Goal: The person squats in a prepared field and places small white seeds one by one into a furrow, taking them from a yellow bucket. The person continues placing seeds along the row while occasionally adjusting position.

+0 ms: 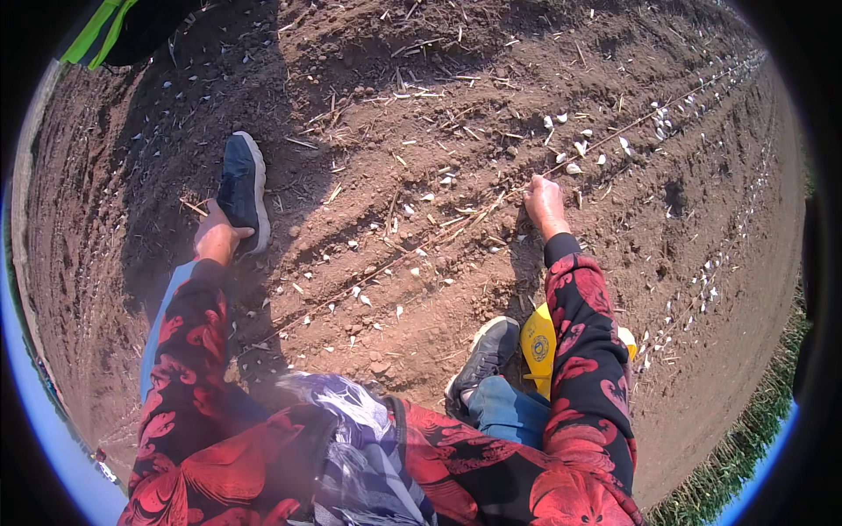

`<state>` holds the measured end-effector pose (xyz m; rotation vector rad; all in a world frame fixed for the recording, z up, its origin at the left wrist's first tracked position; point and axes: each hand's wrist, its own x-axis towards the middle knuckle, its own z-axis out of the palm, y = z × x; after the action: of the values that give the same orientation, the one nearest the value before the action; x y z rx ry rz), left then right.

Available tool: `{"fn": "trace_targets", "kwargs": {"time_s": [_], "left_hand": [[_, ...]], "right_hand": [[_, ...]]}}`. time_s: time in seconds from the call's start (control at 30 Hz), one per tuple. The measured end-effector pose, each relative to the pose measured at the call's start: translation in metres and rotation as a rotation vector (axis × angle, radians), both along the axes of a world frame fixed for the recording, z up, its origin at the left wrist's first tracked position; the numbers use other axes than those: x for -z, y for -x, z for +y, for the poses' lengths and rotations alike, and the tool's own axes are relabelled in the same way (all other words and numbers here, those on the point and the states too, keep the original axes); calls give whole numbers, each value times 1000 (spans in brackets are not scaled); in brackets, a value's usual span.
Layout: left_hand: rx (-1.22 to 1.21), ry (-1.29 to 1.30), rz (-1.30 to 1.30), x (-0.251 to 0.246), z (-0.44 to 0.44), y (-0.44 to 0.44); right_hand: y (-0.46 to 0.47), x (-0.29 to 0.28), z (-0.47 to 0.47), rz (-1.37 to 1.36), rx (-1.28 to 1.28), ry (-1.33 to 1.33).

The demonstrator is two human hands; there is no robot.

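My right hand reaches down to the soil beside a taut string, its fingers bent together; whether they pinch anything is hidden. Just beyond it lie several white garlic cloves on the ground. At the left, my left hand rests against the heel end of a dark shoe with a white sole, thumb apart from the fingers. More cloves are scattered in rows along both sides of the string. A yellow plastic container with a printed emblem stands beside my right forearm, partly covered by the sleeve.
My other shoe stands on the soil by the yellow container. Dry stalks litter the furrowed ground. Another row of cloves runs along the right. Dark cloth with bright green strips shows at the top left. Green plants edge the field.
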<state>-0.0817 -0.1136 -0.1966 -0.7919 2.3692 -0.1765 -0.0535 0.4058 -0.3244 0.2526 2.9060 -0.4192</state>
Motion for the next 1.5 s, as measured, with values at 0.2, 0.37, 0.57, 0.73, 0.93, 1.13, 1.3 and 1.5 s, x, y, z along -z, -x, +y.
{"fn": "trace_targets", "kwargs": {"time_s": [0.2, 0.37, 0.57, 0.73, 0.93, 1.13, 1.3, 1.5], "left_hand": [[45, 10, -20, -4, 0, -19], [191, 9, 152, 9, -11, -11], [204, 30, 122, 17, -13, -10], [188, 40, 72, 9, -4, -5], [137, 55, 21, 5, 6, -2], [181, 36, 53, 5, 4, -4], [176, 10, 124, 9, -2, -8], [217, 10, 216, -10, 17, -27]], "right_hand": [[-13, -15, -28, -142, 69, -83], [-4, -13, 9, -75, 83, 170], [4, 2, 91, 218, 407, -85], [26, 6, 105, 119, 641, 320], [37, -4, 79, -4, 581, 379], [37, -11, 84, -75, 540, 354], [15, -40, 93, -58, 637, 624], [12, -180, 14, -146, 247, 1445]]}}
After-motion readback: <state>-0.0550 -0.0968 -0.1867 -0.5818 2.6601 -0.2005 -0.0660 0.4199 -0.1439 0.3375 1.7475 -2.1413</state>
